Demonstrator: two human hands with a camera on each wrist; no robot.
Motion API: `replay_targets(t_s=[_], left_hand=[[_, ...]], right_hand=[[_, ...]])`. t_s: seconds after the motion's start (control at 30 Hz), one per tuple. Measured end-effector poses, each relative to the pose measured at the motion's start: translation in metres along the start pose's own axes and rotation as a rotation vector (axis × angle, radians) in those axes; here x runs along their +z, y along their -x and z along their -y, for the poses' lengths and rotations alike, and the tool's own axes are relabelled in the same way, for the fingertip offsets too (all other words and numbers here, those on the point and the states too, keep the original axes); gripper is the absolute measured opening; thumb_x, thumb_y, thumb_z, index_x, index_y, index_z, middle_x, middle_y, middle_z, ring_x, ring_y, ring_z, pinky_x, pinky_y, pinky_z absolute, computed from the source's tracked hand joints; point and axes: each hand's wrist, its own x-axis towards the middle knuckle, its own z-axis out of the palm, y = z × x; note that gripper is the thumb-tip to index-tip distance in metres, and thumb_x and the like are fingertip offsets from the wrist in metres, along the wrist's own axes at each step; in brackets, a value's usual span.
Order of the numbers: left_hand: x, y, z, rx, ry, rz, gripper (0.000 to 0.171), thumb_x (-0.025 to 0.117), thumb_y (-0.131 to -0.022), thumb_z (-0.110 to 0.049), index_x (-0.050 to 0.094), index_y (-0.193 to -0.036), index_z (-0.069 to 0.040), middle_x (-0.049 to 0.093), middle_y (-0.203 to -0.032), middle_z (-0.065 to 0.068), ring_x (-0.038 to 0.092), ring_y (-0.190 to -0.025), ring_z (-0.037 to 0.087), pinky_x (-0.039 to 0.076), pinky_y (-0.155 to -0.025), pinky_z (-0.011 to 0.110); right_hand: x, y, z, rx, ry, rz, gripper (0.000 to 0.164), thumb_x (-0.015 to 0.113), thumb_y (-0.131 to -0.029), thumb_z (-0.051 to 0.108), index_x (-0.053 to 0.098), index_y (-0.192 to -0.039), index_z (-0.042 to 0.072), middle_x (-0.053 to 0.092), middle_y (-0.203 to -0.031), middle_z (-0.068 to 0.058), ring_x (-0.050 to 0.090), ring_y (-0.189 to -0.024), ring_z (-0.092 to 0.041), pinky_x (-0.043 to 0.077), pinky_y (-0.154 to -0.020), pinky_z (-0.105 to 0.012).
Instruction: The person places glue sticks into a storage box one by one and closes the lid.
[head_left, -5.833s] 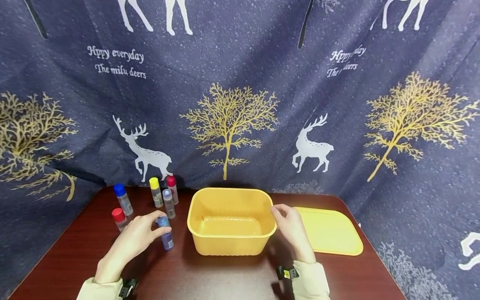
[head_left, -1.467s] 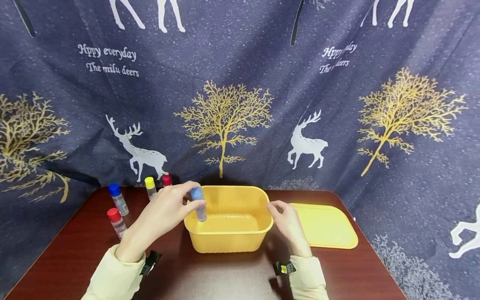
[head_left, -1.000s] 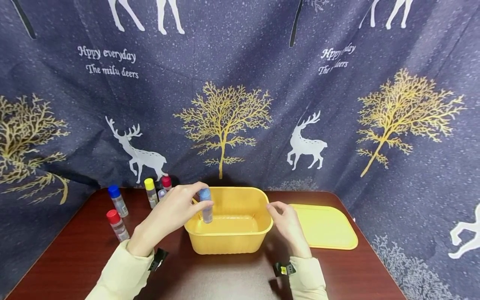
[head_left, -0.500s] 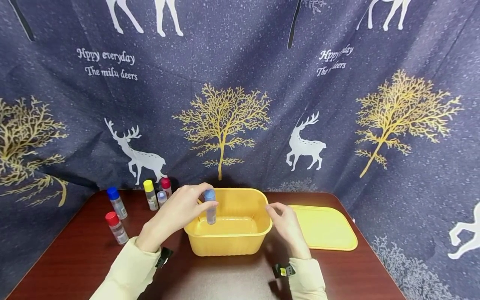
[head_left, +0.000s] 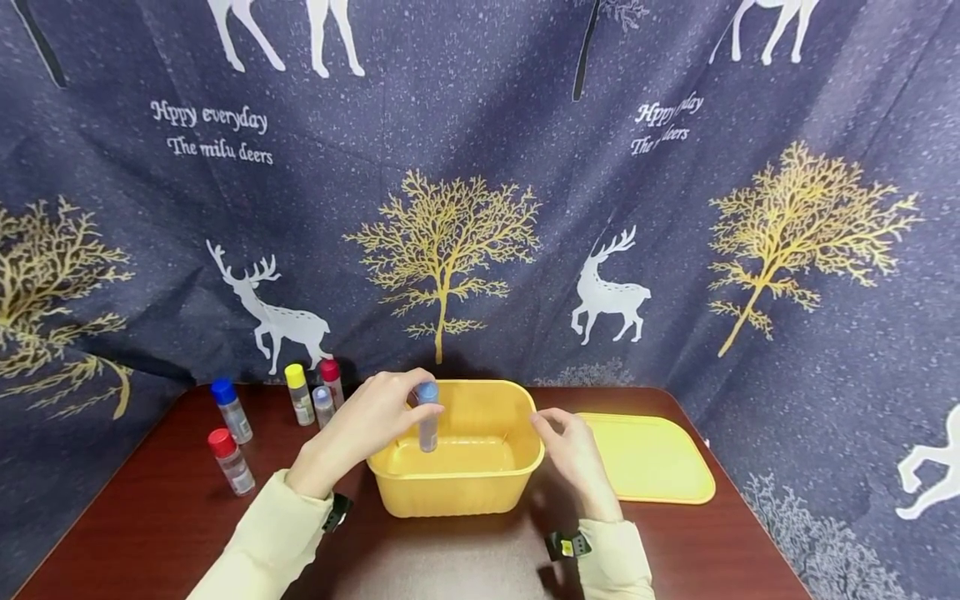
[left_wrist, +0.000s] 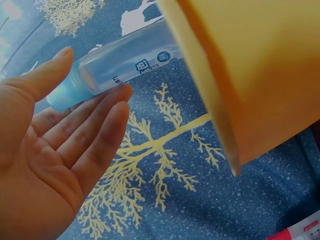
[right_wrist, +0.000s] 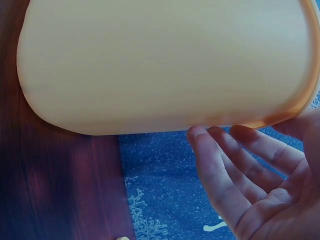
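Note:
My left hand (head_left: 367, 421) holds a small clear bottle (head_left: 428, 432) by its light-blue cap, between thumb and fingers. The bottle hangs upright over the left part of an open yellow plastic box (head_left: 456, 497). In the left wrist view, the bottle's lower end (left_wrist: 130, 55) passes behind the box rim (left_wrist: 200, 75), and printed marks show on its side. At the box's right end, my right hand (head_left: 572, 458) pinches the rim. The right wrist view has the thumb and fingertips right at the edge of the box wall (right_wrist: 160, 65).
Left of the box stand more small bottles: a blue-capped one (head_left: 232, 412), a red-capped one (head_left: 232, 462), a yellow-capped one (head_left: 300, 396), a dark red-capped one (head_left: 331, 379) and a pale-capped one (head_left: 323, 404). A flat yellow lid (head_left: 651, 458) lies on the right. A patterned cloth (head_left: 480, 125) hangs behind.
My left hand has carried the light-blue-capped bottle from the table left of the box to over its inside, edging further right lately. My right hand has stayed at the box's right rim.

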Motion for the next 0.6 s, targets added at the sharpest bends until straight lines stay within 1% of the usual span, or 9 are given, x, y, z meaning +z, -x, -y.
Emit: replay_targets(t_s=[0.1, 0.23, 0.33, 0.5, 0.6], left_hand=[[0.004, -0.003, 0.001, -0.011, 0.015, 0.017, 0.019, 0.076, -0.086, -0.033, 0.065, -0.095, -0.019, 0.057, -0.071, -0.014, 0.05, -0.062, 0.008, 0.044, -0.06, 0.028], [0.007, -0.005, 0.001, -0.037, 0.036, 0.056, 0.018, 0.074, -0.088, -0.035, 0.064, -0.095, -0.021, 0.056, -0.07, -0.016, 0.047, -0.057, 0.007, 0.041, -0.054, 0.027], [0.009, -0.006, 0.002, -0.044, 0.048, 0.075, 0.018, 0.073, -0.089, -0.035, 0.064, -0.095, -0.02, 0.057, -0.07, -0.015, 0.044, -0.053, 0.007, 0.039, -0.051, 0.027], [0.014, -0.009, 0.005, -0.03, 0.048, 0.09, 0.018, 0.072, -0.09, -0.034, 0.063, -0.094, -0.019, 0.056, -0.07, -0.012, 0.04, -0.052, 0.006, 0.036, -0.05, 0.025], [0.016, -0.011, 0.005, -0.025, 0.037, 0.096, 0.019, 0.071, -0.09, -0.035, 0.062, -0.092, -0.018, 0.055, -0.07, -0.011, 0.039, -0.052, 0.006, 0.034, -0.05, 0.025]], right_hand=[[0.0, -0.001, 0.0, -0.008, 0.005, -0.002, 0.026, 0.064, -0.096, 0.028, 0.074, -0.103, 0.005, 0.072, -0.097, -0.008, 0.065, -0.089, -0.018, 0.05, -0.085, -0.042], [-0.001, -0.001, 0.0, -0.017, 0.003, -0.002, 0.025, 0.064, -0.096, 0.027, 0.074, -0.103, 0.004, 0.072, -0.096, -0.009, 0.065, -0.089, -0.018, 0.05, -0.085, -0.042], [-0.001, 0.0, 0.0, -0.025, 0.005, -0.001, 0.025, 0.064, -0.097, 0.027, 0.074, -0.102, 0.005, 0.072, -0.096, -0.009, 0.065, -0.088, -0.017, 0.05, -0.085, -0.041], [0.0, 0.001, 0.0, -0.023, 0.022, -0.007, 0.023, 0.064, -0.096, 0.027, 0.074, -0.101, 0.007, 0.072, -0.093, -0.005, 0.065, -0.086, -0.016, 0.052, -0.083, -0.04], [0.0, 0.001, 0.001, -0.021, 0.022, -0.006, 0.022, 0.064, -0.096, 0.026, 0.074, -0.101, 0.007, 0.072, -0.093, -0.005, 0.065, -0.086, -0.017, 0.052, -0.082, -0.04]])
